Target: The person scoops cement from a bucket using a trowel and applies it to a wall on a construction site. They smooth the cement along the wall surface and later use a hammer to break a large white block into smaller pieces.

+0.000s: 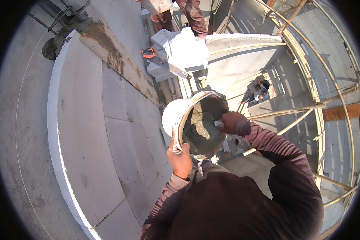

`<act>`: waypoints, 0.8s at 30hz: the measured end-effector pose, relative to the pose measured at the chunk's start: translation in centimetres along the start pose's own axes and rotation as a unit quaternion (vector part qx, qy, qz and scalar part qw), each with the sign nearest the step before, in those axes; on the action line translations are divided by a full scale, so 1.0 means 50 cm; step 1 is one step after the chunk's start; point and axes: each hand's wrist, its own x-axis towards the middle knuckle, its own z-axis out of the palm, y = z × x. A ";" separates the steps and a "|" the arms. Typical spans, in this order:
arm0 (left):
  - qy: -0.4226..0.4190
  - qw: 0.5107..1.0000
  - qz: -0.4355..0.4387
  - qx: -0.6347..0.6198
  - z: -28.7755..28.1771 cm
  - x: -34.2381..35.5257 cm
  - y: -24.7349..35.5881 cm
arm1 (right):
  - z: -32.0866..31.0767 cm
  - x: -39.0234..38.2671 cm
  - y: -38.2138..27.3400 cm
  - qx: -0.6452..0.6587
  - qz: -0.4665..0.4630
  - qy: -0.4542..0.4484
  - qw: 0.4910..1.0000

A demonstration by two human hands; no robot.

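Note:
A white bucket [173, 116] tilts in front of me, its mouth turned toward my right. Wet grey mortar [204, 130] fills much of it. My left hand [180, 161] is closed on the near left rim, thumb over the edge. At the right side of the mouth, my right hand [231, 122] is closed round a pale-ended tool [219, 123]. The rest of that tool is hidden by the hand and mortar, so its kind does not show.
A pale block wall [80, 132] runs along my left, with a mortar-stained board [120, 60]. Ahead, white blocks [184, 50] carry an orange-handled handsaw [149, 53]. Another person's legs [194, 16] stand beyond. Poles [296, 110] cross the drop at right; someone [260, 91] is below.

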 end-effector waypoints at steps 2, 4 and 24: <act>-0.011 1.000 -0.014 0.007 -0.010 -0.007 -0.008 | 0.040 -0.014 0.014 0.107 -0.046 -0.023 0.993; -0.025 0.999 -0.027 0.012 -0.034 -0.010 -0.015 | 0.090 0.001 -0.003 0.223 -0.087 -0.046 0.970; 0.130 0.947 -0.099 -0.278 -0.104 0.131 -0.050 | -0.541 -0.032 -0.170 0.161 -0.135 -0.092 0.973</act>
